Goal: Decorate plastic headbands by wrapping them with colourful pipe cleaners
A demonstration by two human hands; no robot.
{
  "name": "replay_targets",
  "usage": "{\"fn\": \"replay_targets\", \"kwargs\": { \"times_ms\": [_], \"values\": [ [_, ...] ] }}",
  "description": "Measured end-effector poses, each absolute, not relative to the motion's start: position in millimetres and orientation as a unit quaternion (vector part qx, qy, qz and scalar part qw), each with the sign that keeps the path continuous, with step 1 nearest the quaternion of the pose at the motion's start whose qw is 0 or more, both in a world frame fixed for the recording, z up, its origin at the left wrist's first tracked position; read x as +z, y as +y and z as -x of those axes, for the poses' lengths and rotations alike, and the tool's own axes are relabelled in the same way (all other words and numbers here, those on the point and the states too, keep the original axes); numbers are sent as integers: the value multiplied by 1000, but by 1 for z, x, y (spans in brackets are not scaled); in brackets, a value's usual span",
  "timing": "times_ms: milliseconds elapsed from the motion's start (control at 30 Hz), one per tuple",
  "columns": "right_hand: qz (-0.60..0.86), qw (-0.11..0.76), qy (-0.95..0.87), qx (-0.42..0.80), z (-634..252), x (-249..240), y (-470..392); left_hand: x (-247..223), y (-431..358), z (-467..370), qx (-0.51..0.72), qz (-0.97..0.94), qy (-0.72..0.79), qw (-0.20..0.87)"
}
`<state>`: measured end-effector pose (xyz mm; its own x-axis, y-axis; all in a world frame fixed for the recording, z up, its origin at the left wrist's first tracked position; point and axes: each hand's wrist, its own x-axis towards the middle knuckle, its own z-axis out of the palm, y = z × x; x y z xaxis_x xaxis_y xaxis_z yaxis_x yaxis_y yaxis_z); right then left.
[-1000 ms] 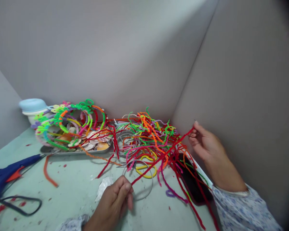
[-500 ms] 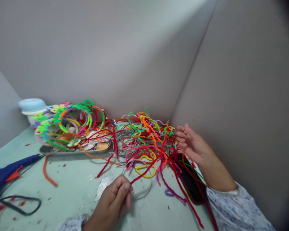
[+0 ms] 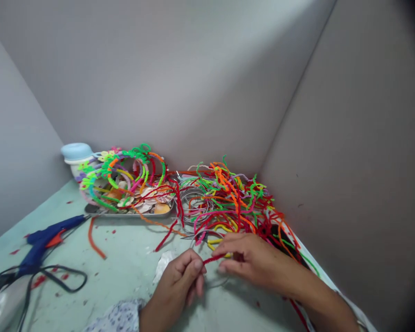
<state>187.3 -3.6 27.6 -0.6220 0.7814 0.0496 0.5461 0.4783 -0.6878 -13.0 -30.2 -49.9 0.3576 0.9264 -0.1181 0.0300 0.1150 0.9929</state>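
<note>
Between finger and thumb, my left hand point(image 3: 180, 286) pinches a red pipe cleaner point(image 3: 211, 260) together with a thin grey wire hoop point(image 3: 217, 285). Most of the hoop is hidden behind my hands. My right hand point(image 3: 251, 260) is curled at the other side of the pipe cleaner, its fingers around the red strand close to my left fingertips. Yellow-handled scissors point(image 3: 215, 241) lie just beyond, partly covered by my right hand. A large tangle of coloured pipe cleaners point(image 3: 235, 193) spreads behind, with a coil of silver wire point(image 3: 195, 205) at its left.
A metal tray point(image 3: 131, 215) holds shells and finished pipe-cleaner headbands point(image 3: 124, 170). A lidded cup point(image 3: 76, 152) stands behind it. At left lies a blue glue gun point(image 3: 51, 237) with its black cord point(image 3: 74, 288). A dark phone-like slab point(image 3: 286, 240) sits right, partly covered. Grey partitions point(image 3: 193, 92) enclose the table.
My right hand has come down and left from beside the tangle to the red pipe cleaner at my left hand. The view has shifted, so the scene sits further right.
</note>
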Motion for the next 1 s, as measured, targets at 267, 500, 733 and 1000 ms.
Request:
{"fn": "replay_targets", "kwargs": {
  "times_ms": [267,500,733,1000],
  "values": [
    [464,217,-842,167,-232,46,10,-52,-27,16,370,-552,443,602],
    [466,286,-832,97,-257,52,14,-49,-23,16,423,-528,458,576],
    [499,311,-808,43,-266,51,18,-49,-19,17,444,-518,464,564],
    [504,339,-792,66,-265,58,21,-49,-22,18,441,-538,451,559]
  ]
}}
